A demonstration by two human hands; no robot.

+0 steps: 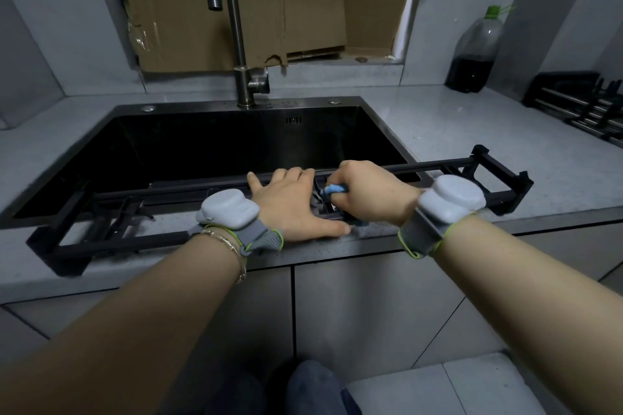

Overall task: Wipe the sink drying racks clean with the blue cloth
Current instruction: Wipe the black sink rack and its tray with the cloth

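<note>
A long black drying rack (448, 165) lies along the front edge of the black sink (236, 141), reaching from the left counter to the right counter. My left hand (290, 204) lies flat on the middle of the rack with fingers spread, pressing it down. Just to its right, my right hand (367, 190) grips a bunched blue cloth (333, 189) against the rack's bars; most of the cloth is hidden inside the fist. A second black rack (580, 104) with metal bars lies on the counter at the far right.
A tall metal tap (236, 44) rises behind the sink, in front of cardboard (269, 3) covering the window. A plastic bottle (475, 54) of dark liquid with a green cap stands at the back right. Grey counter (455, 125) surrounds the sink; cabinet fronts are below.
</note>
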